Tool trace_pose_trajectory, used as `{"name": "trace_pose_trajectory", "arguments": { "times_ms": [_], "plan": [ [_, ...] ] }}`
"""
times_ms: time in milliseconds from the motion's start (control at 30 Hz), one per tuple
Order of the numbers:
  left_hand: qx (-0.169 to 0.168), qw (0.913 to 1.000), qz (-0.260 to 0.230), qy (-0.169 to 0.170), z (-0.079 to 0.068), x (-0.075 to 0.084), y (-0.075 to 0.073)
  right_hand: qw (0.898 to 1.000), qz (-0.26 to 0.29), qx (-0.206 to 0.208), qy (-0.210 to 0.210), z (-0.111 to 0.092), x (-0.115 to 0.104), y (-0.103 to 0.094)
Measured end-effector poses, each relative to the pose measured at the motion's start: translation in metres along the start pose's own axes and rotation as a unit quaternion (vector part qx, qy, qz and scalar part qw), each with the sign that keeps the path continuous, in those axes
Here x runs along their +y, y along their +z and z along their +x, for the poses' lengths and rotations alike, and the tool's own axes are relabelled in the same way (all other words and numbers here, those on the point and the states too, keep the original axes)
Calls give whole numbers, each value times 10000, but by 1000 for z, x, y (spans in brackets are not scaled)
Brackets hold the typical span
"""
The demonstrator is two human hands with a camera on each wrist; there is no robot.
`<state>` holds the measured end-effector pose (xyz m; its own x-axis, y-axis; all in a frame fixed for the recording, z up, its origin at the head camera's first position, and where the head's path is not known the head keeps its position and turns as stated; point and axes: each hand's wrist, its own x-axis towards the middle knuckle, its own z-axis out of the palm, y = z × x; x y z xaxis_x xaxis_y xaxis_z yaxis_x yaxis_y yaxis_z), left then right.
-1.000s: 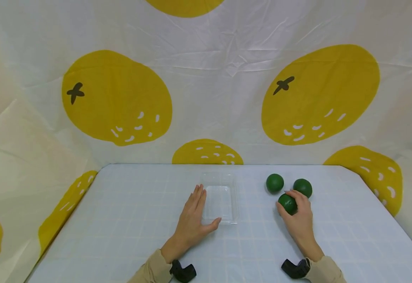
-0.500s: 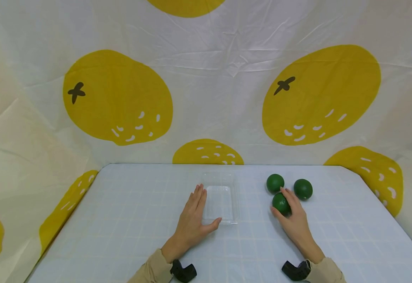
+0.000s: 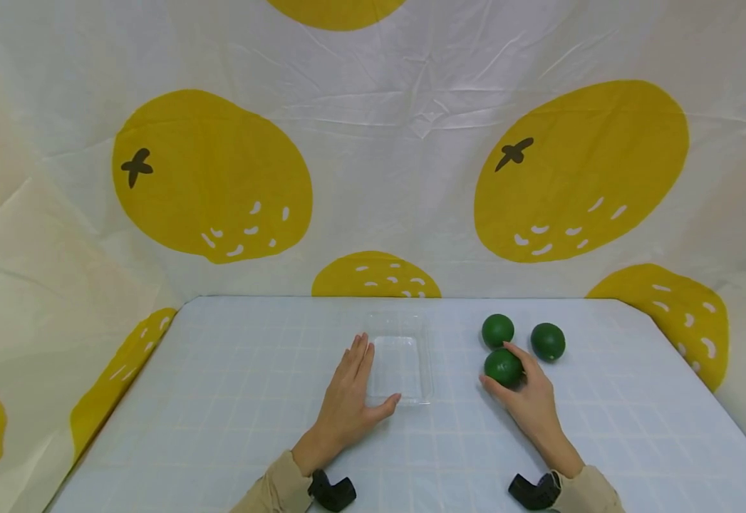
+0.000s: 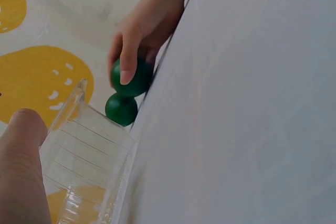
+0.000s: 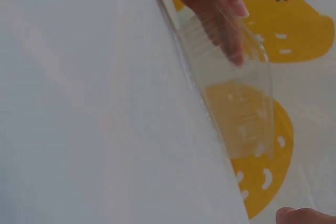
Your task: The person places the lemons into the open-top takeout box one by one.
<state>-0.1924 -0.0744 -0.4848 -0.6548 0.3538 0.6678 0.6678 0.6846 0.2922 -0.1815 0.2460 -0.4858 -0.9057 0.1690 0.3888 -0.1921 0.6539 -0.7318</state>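
The left hand [image 3: 343, 395] lies along the left side of the clear box [image 3: 400, 367], with its fingers straight and its thumb poking out by the box's near edge. The right hand [image 3: 531, 402] is bent round a green ball [image 3: 503, 368], thumb on the side by the box and fingers on the other, so it is holding that ball, off to the right of the box. One second ago the held ball was farther from the box, close to the third ball [image 3: 548, 341]; now a gap shows there, and the held ball is right by the second ball [image 3: 497, 331], though I can't tell if they touch. The left hand and the box look the same as before. A wide strip of desk [image 3: 456, 434] runs between the box and the balls. More desk spreads left of the box, and the desk's back edge is just behind the box.
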Motion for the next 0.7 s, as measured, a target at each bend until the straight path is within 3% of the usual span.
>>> {"name": "trace_pose_trajectory", "arguments": {
  "times_ms": [300, 700],
  "plan": [
    [-141, 9999, 6, -99, 0, 1, -1, 9980, 428, 207, 422, 7, -23, 16],
    [-48, 9999, 112, -70, 0, 1, -1, 9950, 985, 160, -16, 15, -60, 40]
  ]
}}
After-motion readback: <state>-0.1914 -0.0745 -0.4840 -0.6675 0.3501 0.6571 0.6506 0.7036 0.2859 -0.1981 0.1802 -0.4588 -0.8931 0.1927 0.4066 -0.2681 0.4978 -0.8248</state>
